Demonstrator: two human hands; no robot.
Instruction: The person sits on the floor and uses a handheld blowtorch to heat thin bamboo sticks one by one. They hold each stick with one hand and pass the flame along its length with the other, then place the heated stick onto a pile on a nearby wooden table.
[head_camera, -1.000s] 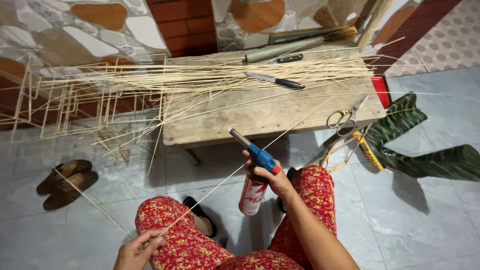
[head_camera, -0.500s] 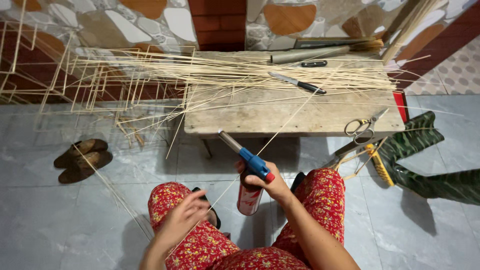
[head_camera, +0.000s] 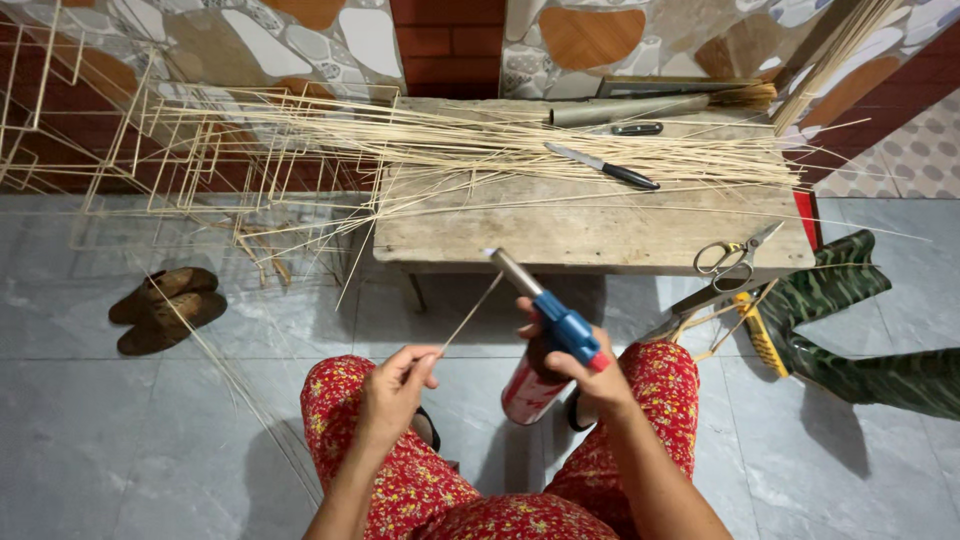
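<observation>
Left hand (head_camera: 395, 385) came up off my lap, now pinching the near end of a thin bamboo strip (head_camera: 470, 310). Strip runs up-right to the torch nozzle (head_camera: 512, 268). Right hand (head_camera: 580, 370) wrapped around the gas torch (head_camera: 545, 345), closer to the tip.

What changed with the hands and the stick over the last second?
The left hand rose from low by the knee and now pinches a thin stick with its tip at the torch nozzle; before, a long stick ran past it to the bench. The right hand holds the blue-headed torch as before. Knife, scissors and sandals lie unchanged.
</observation>
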